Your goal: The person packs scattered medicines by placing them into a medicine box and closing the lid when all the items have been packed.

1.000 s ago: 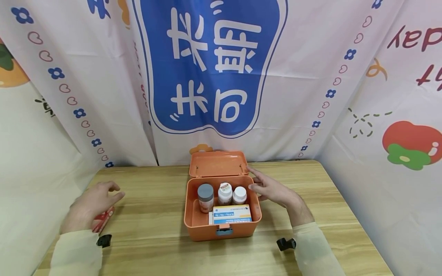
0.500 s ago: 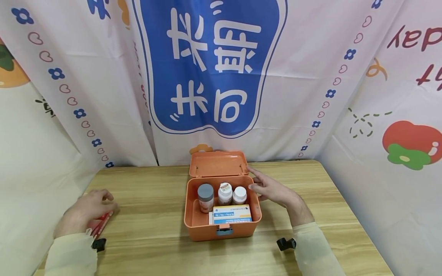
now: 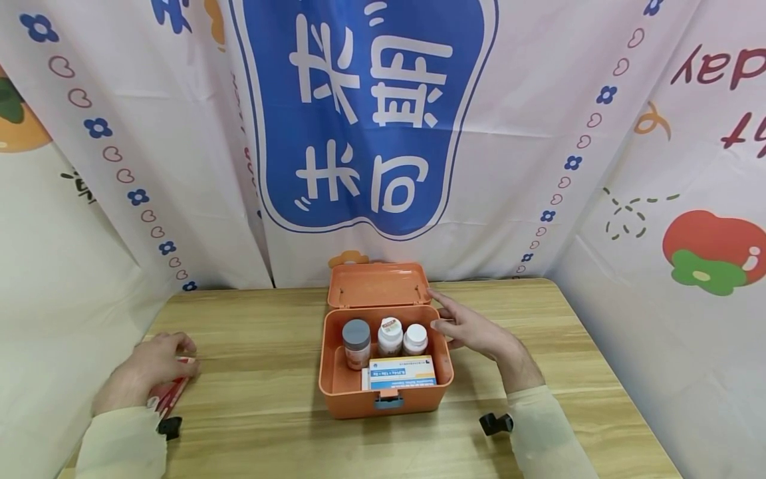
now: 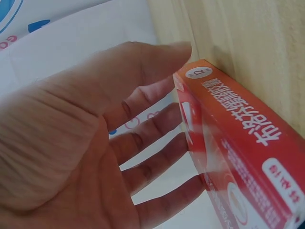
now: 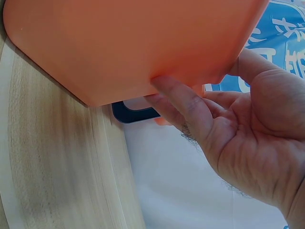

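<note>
At the table's left side, my left hand point(image 3: 154, 362) holds a red and orange medicine box point(image 3: 170, 392). In the left wrist view, the thumb lies at the top edge of this medicine box point(image 4: 243, 138), and the fingertips touch its broad face. My right hand point(image 3: 473, 329) rests against the back right corner of an orange storage box point(image 3: 353, 404), its fingers loosely extended. The right wrist view shows the fingertips on the outer wall of the storage box point(image 5: 119, 47), the thumb near its rim.
The storage box's lid point(image 3: 380, 285) is tipped back. Inside stand a grey-capped bottle point(image 3: 357, 342), two white-capped bottles point(image 3: 390, 336) and a blue and white medicine carton point(image 3: 402, 374). Printed curtains point(image 3: 509, 133) surround the wooden table point(image 3: 257, 372).
My left hand has moved slightly left and toward me, down onto the red medicine box, and taken hold of it. The right hand and the storage box have stayed put.
</note>
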Demonstrator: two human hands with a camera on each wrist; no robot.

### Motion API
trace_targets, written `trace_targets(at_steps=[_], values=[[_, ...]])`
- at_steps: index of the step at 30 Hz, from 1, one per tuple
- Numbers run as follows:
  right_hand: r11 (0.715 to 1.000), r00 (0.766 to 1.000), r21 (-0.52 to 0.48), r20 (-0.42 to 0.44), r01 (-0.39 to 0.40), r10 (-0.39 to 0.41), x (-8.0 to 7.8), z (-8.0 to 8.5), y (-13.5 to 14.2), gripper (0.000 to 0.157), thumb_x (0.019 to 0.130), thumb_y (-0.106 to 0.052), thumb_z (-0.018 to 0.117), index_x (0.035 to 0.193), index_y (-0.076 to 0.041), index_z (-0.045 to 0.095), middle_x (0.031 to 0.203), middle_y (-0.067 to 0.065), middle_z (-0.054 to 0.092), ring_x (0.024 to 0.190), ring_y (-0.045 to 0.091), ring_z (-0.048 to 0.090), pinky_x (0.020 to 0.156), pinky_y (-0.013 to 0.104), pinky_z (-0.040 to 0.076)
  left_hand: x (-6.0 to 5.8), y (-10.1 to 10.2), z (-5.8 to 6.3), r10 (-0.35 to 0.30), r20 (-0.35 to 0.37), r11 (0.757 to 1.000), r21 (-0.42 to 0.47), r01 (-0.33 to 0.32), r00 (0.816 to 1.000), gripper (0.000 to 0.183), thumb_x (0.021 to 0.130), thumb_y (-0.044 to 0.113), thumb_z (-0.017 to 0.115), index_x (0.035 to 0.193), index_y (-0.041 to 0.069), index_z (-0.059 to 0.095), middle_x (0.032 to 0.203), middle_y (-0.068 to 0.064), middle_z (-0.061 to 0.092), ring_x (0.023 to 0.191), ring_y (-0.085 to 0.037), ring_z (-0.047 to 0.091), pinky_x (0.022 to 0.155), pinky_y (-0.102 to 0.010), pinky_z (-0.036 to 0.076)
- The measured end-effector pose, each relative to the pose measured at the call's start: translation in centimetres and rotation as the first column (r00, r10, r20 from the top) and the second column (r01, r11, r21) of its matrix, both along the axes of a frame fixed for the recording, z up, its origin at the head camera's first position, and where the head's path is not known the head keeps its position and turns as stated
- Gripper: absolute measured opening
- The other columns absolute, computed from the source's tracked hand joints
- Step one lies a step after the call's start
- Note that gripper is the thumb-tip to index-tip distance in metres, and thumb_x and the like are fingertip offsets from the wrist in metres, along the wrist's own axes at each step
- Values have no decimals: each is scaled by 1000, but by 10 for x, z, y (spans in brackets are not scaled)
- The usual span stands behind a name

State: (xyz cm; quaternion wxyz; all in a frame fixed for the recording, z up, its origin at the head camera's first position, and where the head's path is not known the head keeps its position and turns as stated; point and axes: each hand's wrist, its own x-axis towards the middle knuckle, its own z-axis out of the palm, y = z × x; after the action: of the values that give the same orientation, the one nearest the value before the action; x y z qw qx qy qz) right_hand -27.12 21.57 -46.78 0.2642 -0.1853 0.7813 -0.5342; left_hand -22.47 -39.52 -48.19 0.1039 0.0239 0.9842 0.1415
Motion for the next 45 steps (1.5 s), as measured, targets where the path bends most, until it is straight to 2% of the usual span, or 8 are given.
trace_targets(at_steps=[5, 8, 13, 25, 31, 40, 45], values=[[1000, 1000, 3, 3, -1, 1, 0, 0, 0, 73, 113, -21, 49, 171, -27, 5, 162, 27, 44, 140, 41, 59, 101, 54, 61, -1, -2, -5, -13, -35, 1000, 12, 13, 999, 31, 86, 28, 84, 98, 6, 66, 98, -17, 67, 84, -28, 56, 72, -37, 46], [1000, 1000, 3, 1, -3, 3, 0, 0, 0, 73, 113, -22, 49, 171, -28, 5, 162, 27, 44, 140, 42, 58, 101, 54, 61, -1, -2, -6, -6, -43, 1000, 29, 7, 999, 25, 86, 25, 83, 92, 8, 65, 89, -10, 67, 78, -21, 54, 68, -31, 42], [1000, 1000, 1, -6, -9, 9, 0, 0, 1, 73, 113, -22, 49, 171, -27, 5, 161, 28, 45, 139, 43, 59, 101, 55, 61, -2, -1, -5, 2, -43, 999, 42, 0, 999, 20, 87, 22, 81, 89, 10, 65, 84, -5, 65, 74, -19, 53, 66, -31, 40], [1000, 1000, 1, -3, -10, 10, 0, 0, 0, 73, 113, -22, 49, 171, -27, 5, 161, 27, 45, 138, 41, 60, 101, 54, 61, -4, 3, -5, -13, -81, 1000, 10, 14, 997, 20, 85, 25, 83, 88, 13, 67, 84, -6, 67, 74, -19, 54, 68, -32, 41], [1000, 1000, 7, 2, -6, 6, 1, 1, 0, 74, 113, -23, 49, 171, -27, 5, 161, 27, 45, 140, 44, 58, 102, 55, 61, -6, 8, -4, 9, -46, 1000, 17, -8, 999, 20, 87, 26, 83, 91, 14, 68, 91, -10, 67, 79, -22, 55, 68, -30, 39], [1000, 1000, 7, 1, -4, 4, 0, 1, 0, 74, 113, -23, 50, 171, -27, 5, 161, 28, 45, 140, 44, 58, 101, 55, 61, -9, 15, -4, -69, -117, 997, 22, 72, 991, 16, 87, 23, 83, 87, 17, 68, 91, -6, 69, 78, -19, 53, 71, -33, 41], [1000, 1000, -1, 2, -8, 8, 1, 1, 0, 73, 113, -22, 48, 171, -27, 4, 160, 28, 46, 139, 42, 59, 101, 54, 61, -10, 22, -1, -96, -126, 995, 11, 98, 987, 15, 88, 23, 83, 88, 18, 69, 91, -5, 69, 79, -19, 54, 73, -35, 44]])
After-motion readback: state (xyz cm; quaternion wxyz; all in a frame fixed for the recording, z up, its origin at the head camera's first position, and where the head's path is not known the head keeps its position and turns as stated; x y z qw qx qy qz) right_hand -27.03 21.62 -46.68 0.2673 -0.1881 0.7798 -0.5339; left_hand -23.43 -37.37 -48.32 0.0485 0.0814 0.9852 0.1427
